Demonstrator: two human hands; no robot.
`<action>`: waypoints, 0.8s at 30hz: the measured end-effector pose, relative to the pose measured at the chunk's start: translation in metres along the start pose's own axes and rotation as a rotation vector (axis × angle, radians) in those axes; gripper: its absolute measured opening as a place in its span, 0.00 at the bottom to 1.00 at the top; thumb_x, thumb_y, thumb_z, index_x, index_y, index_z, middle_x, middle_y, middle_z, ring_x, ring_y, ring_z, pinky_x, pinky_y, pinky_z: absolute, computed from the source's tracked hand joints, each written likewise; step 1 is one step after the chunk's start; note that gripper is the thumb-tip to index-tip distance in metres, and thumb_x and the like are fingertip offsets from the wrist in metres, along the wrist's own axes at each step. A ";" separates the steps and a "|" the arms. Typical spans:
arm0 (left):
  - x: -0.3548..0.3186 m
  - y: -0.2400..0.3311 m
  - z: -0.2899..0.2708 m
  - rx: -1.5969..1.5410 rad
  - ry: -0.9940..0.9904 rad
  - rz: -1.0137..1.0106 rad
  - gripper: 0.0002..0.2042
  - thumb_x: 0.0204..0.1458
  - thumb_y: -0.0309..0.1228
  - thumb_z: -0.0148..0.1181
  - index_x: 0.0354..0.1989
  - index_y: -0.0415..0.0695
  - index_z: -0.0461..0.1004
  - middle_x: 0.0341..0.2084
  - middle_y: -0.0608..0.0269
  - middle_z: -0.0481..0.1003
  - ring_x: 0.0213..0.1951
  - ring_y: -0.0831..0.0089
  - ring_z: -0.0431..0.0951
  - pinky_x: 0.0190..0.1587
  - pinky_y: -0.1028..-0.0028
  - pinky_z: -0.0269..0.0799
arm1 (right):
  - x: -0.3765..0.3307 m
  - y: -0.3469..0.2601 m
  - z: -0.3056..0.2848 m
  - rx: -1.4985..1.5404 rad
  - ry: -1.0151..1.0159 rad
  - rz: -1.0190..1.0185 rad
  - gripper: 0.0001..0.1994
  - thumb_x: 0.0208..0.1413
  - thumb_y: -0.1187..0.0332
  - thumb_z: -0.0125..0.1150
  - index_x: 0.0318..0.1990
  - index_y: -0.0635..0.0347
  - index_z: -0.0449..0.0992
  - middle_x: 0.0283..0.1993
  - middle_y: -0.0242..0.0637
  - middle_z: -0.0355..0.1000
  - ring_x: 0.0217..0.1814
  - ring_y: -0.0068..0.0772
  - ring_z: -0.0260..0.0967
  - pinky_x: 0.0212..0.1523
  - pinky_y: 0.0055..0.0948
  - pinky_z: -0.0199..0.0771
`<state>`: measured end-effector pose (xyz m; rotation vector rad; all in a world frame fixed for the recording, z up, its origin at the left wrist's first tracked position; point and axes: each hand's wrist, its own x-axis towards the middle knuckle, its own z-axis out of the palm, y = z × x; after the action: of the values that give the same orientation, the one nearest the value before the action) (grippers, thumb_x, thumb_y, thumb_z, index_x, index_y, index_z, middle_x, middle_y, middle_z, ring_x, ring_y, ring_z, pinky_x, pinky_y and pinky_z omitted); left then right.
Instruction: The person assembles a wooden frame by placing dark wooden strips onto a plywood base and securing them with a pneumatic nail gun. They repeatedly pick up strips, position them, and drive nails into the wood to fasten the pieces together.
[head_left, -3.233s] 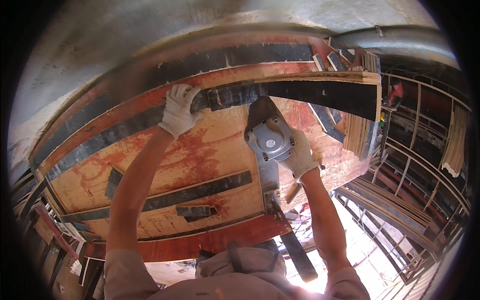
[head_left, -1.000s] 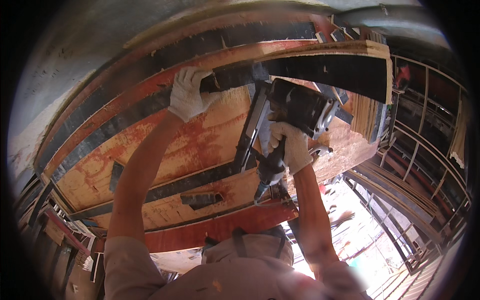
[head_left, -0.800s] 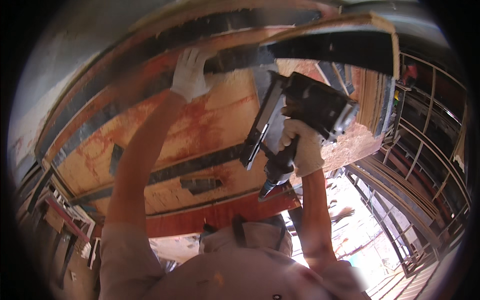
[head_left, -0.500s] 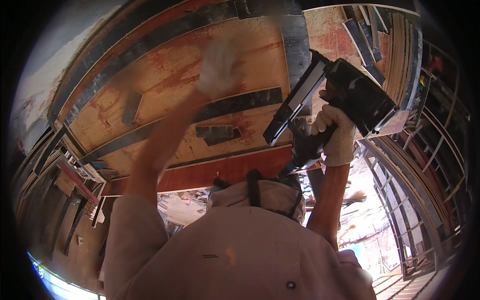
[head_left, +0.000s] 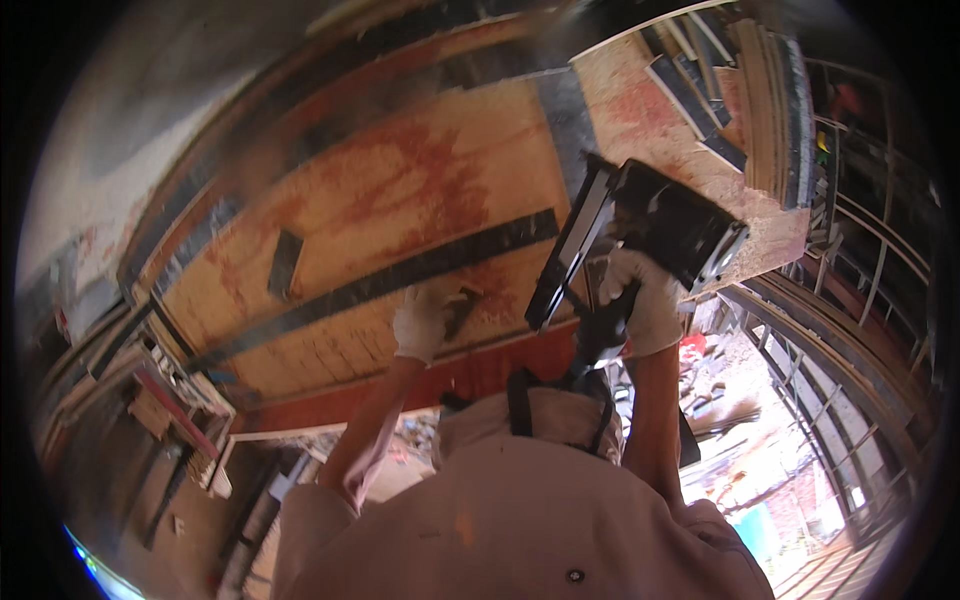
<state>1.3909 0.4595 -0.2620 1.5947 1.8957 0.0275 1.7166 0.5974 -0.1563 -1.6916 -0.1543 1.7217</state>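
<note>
I am looking up at an orange-red plywood panel [head_left: 400, 190] crossed by black strips [head_left: 400, 275]. My right hand [head_left: 645, 300], in a white glove, grips the handle of a black nail gun [head_left: 675, 225]. The gun's long magazine [head_left: 565, 260] slants down to the left, a little below the panel. My left hand [head_left: 420, 322], also in a white glove, hangs loose just under the panel in front of a small dark patch [head_left: 462, 305]. It holds nothing. My light shirt [head_left: 520, 510] fills the lower middle.
Stacked boards and black strips [head_left: 720, 80] lie at the upper right edge of the panel. Metal scaffold rails [head_left: 860, 300] run down the right side. Wooden frames [head_left: 160, 390] stand at the lower left. Rubble [head_left: 720, 390] lies on the ground far below.
My left hand has let go of the black strip on the panel and dropped lower. My right hand has swung the nail gun away from the panel edge, and the view has turned.
</note>
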 end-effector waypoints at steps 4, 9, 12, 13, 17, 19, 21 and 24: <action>0.102 0.060 -0.041 -0.533 0.095 -0.136 0.15 0.50 0.34 0.71 0.41 0.39 0.76 0.34 0.53 0.79 0.37 0.60 0.81 0.41 0.64 0.77 | -0.001 -0.005 0.008 0.053 -0.017 0.001 0.16 0.59 0.69 0.56 0.19 0.54 0.61 0.19 0.32 0.59 0.20 0.30 0.61 0.25 0.29 0.66; 0.253 0.166 -0.072 -0.765 0.334 0.061 0.15 0.49 0.32 0.72 0.42 0.37 0.79 0.33 0.53 0.82 0.36 0.62 0.83 0.42 0.67 0.77 | 0.002 -0.018 0.018 0.098 -0.297 -0.106 0.18 0.60 0.69 0.54 0.19 0.52 0.57 0.19 0.32 0.58 0.20 0.30 0.59 0.27 0.28 0.66; 0.309 0.204 -0.068 -0.608 0.446 0.231 0.18 0.47 0.33 0.74 0.45 0.37 0.80 0.35 0.51 0.83 0.37 0.61 0.84 0.43 0.67 0.77 | 0.010 -0.016 0.022 0.145 -0.230 -0.032 0.17 0.60 0.69 0.54 0.20 0.52 0.57 0.19 0.32 0.57 0.20 0.29 0.60 0.27 0.28 0.66; 0.321 0.210 -0.067 -0.568 0.428 0.222 0.18 0.46 0.33 0.75 0.43 0.36 0.79 0.34 0.51 0.83 0.37 0.60 0.84 0.42 0.66 0.77 | 0.012 -0.015 0.023 0.162 -0.207 -0.003 0.17 0.60 0.69 0.54 0.20 0.51 0.57 0.19 0.31 0.57 0.21 0.28 0.60 0.27 0.28 0.66; 0.347 0.230 -0.065 -0.496 0.348 0.144 0.17 0.45 0.34 0.77 0.37 0.37 0.78 0.31 0.53 0.82 0.35 0.59 0.83 0.41 0.63 0.77 | 0.034 -0.003 0.017 0.356 -0.242 0.093 0.16 0.60 0.69 0.54 0.21 0.51 0.57 0.19 0.31 0.57 0.21 0.28 0.60 0.27 0.29 0.66; 0.355 0.223 -0.060 -0.453 0.373 0.129 0.17 0.44 0.35 0.77 0.34 0.39 0.76 0.30 0.54 0.81 0.35 0.59 0.83 0.40 0.62 0.76 | 0.038 -0.003 0.018 0.372 -0.230 0.087 0.16 0.60 0.68 0.55 0.21 0.51 0.58 0.20 0.31 0.57 0.21 0.29 0.60 0.28 0.30 0.67; 0.364 0.218 -0.056 -0.367 0.455 0.188 0.17 0.44 0.35 0.78 0.32 0.40 0.75 0.29 0.55 0.80 0.34 0.59 0.82 0.39 0.61 0.76 | 0.037 -0.007 0.026 0.254 -0.111 0.025 0.16 0.60 0.68 0.55 0.21 0.51 0.59 0.20 0.31 0.57 0.21 0.29 0.59 0.29 0.30 0.67; 0.361 0.219 -0.052 -0.508 0.459 0.206 0.17 0.43 0.34 0.79 0.34 0.40 0.75 0.30 0.55 0.81 0.34 0.59 0.82 0.39 0.61 0.76 | 0.037 -0.005 0.040 0.405 -0.176 -0.094 0.15 0.60 0.68 0.57 0.22 0.52 0.61 0.22 0.30 0.56 0.22 0.29 0.59 0.31 0.31 0.67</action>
<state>1.5400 0.8565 -0.2967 1.4904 1.8298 0.9571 1.6861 0.6364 -0.1785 -1.2218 0.0343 1.6946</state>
